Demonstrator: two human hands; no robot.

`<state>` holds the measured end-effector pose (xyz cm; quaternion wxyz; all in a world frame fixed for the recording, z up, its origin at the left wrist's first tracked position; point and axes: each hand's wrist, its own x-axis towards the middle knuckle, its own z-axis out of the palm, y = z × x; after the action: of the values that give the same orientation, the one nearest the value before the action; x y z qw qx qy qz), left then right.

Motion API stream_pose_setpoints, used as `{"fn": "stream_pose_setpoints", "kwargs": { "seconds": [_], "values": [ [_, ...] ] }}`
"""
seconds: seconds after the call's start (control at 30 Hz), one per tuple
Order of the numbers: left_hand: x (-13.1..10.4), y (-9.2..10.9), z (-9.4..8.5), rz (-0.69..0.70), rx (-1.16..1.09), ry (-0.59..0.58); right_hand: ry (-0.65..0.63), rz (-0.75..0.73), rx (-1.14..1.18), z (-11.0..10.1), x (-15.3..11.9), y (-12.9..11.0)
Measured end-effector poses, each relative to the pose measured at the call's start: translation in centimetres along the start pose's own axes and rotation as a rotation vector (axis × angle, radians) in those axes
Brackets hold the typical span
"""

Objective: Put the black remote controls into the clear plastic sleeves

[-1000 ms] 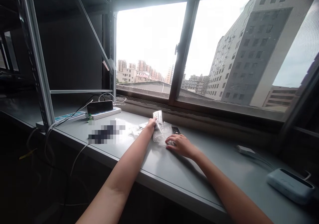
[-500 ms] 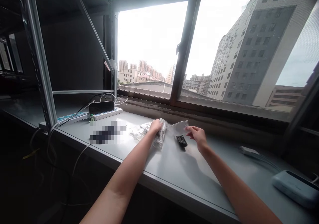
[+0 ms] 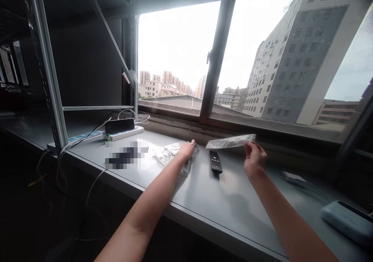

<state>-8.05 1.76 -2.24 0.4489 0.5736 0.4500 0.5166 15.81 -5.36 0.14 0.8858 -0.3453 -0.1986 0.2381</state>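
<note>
Now, right hand point(image 3: 254, 159) raised a little above the gray table point(image 3: 233, 199), fingers pinched on one end of a clear plastic bag point(image 3: 230, 142). Bag held flat in the air, stretched out to the left from the fingers, in front of the window sill point(image 3: 262, 128) and not touching the table. Seems empty, but hard to tell against the bright glass.

Left hand point(image 3: 187, 149) laid palm down on a pile of crumpled plastic bags point(image 3: 170, 154), fingers loosely spread, pressing on them rather than gripping. Pile resting on the table, just left of a black remote control point(image 3: 215, 161).

Remote control lying flat on the table between the two hands, buttons up, long side pointing away toward the window. Touched by neither hand; below and slightly left of the lifted bag.

Farther left on the table, a blurred patch point(image 3: 126, 156), then a white power strip point(image 3: 96, 135) with a dark phone point(image 3: 119, 126) lying on it and cables running off the edge. Small green bottle point(image 3: 108, 138) standing near the strip. Metal shelf frame point(image 3: 48, 71) rising at the left. At the far right, a pale blue box point(image 3: 346, 219) with a cable, well apart from the hands. Outside the window, tall gray building point(image 3: 294, 56) and lower houses.
</note>
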Motion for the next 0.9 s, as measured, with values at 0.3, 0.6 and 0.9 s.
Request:
{"fn": "stream_pose_setpoints", "kwargs": {
  "seconds": [0.3,0.6,0.9],
  "values": [
    [-0.8,0.3,0.7,0.056,0.477,-0.168,-0.226,0.07,-0.07,0.5,-2.2,0.5],
    [-1.4,1.6,1.7,0.381,0.765,-0.181,-0.59,-0.247,-0.649,0.9,-4.6,0.6],
    [-4.3,4.6,3.8,0.558,0.71,-0.321,-0.656,-0.69,-0.956,0.4,-5.0,1.1]
  ]
}}
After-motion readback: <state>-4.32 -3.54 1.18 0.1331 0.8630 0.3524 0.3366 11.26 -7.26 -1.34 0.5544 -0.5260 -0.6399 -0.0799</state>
